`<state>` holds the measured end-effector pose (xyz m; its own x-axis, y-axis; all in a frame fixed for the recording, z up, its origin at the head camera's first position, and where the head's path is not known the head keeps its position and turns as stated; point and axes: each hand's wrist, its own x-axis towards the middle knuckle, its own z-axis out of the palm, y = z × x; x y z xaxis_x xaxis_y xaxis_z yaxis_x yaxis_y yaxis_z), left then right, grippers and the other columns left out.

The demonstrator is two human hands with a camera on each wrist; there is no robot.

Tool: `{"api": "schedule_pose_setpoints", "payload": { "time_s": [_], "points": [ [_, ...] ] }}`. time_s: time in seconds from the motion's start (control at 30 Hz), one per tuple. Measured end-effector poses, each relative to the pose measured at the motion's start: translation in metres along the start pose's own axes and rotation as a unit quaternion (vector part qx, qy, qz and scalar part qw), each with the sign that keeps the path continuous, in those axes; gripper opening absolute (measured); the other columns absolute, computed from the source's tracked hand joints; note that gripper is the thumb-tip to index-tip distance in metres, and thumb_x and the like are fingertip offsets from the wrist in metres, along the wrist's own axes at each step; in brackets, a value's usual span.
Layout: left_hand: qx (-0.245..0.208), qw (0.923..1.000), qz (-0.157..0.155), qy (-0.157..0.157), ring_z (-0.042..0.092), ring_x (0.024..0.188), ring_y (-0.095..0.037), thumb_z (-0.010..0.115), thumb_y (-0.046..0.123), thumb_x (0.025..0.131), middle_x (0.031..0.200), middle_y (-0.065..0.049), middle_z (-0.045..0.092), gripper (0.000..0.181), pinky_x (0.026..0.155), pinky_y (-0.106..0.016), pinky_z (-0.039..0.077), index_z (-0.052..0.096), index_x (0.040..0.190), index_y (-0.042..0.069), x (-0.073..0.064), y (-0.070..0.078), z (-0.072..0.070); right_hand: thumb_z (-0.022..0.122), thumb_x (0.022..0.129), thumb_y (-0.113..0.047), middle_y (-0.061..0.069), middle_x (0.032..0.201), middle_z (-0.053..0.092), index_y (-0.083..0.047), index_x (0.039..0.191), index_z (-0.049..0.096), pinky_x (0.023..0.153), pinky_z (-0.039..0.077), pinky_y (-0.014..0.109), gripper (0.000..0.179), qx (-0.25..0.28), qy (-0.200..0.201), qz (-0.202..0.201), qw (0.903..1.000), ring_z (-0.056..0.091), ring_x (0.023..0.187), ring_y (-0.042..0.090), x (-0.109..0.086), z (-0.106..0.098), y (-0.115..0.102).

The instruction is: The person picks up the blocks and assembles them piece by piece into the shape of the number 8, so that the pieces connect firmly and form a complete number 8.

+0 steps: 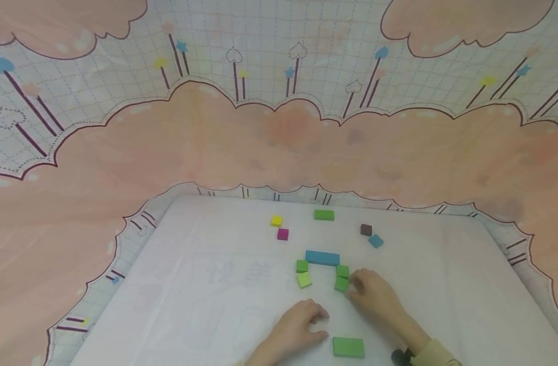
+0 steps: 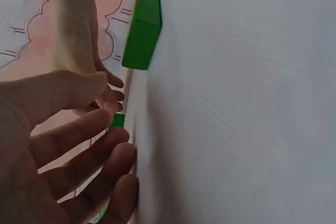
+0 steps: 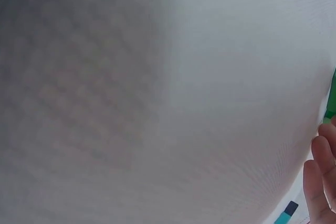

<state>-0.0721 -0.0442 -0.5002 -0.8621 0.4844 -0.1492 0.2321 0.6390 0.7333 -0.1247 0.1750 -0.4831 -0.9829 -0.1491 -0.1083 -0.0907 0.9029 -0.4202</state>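
My right hand (image 1: 375,294) is at the right side of two green blocks (image 1: 342,283) standing one behind the other. Its fingertips are against or very near the front one; contact is hard to tell. In the right wrist view its fingers (image 3: 326,174) look fairly straight beside the green. My left hand (image 1: 299,323) rests low over the table with loosely bent fingers and holds nothing. A long blue block (image 1: 322,257) spans the back of the group. On the left are a green block (image 1: 302,266) and a slightly turned light green block (image 1: 304,280).
A green rectangular block (image 1: 348,347) lies near the front, right of the left hand. Farther back are yellow (image 1: 276,221), magenta (image 1: 283,234), dark brown (image 1: 366,230) and blue (image 1: 376,241) cubes, and another green block (image 1: 324,215). A patterned cloth hangs behind the white table (image 1: 178,284).
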Motion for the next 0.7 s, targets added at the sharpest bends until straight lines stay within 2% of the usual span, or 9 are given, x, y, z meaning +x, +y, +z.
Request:
{"api": "schedule_pose_setpoints", "payload": {
  "time_s": [0.27,0.47,0.7],
  "points": [
    [0.01,0.9992,0.031,-0.025,0.053,0.089,0.006,0.072,0.032,0.082,0.095,0.017,0.061,0.03,0.081,-0.017,0.048,0.067,0.11,0.024,-0.003,0.009,0.009,0.073,0.081,-0.024,0.001,0.099,0.067,-0.013,0.108,0.066,0.088,0.053,0.042,0.03,0.003,0.006,-0.006,1.0,0.061,0.095,0.019,0.0,0.001,0.002],
    [0.025,0.9985,0.037,-0.031,0.056,0.097,0.003,0.074,0.032,0.079,0.099,0.017,0.063,0.033,0.086,-0.019,0.049,0.067,0.111,0.025,-0.004,0.014,0.012,0.073,0.081,-0.024,0.001,0.099,0.067,-0.013,0.107,0.066,0.087,0.053,0.042,0.03,0.007,0.012,-0.008,0.9999,0.061,0.095,0.019,0.001,0.003,0.003],
    [0.058,0.997,0.037,-0.035,0.051,0.093,0.004,0.079,0.031,0.075,0.097,0.019,0.059,0.037,0.083,-0.017,0.048,0.067,0.109,0.026,-0.004,0.018,0.014,0.072,0.081,-0.024,0.002,0.098,0.067,-0.012,0.107,0.067,0.088,0.053,0.043,0.029,0.006,0.012,-0.004,0.9999,0.061,0.095,0.019,-0.001,0.002,0.0]
  ]
}}
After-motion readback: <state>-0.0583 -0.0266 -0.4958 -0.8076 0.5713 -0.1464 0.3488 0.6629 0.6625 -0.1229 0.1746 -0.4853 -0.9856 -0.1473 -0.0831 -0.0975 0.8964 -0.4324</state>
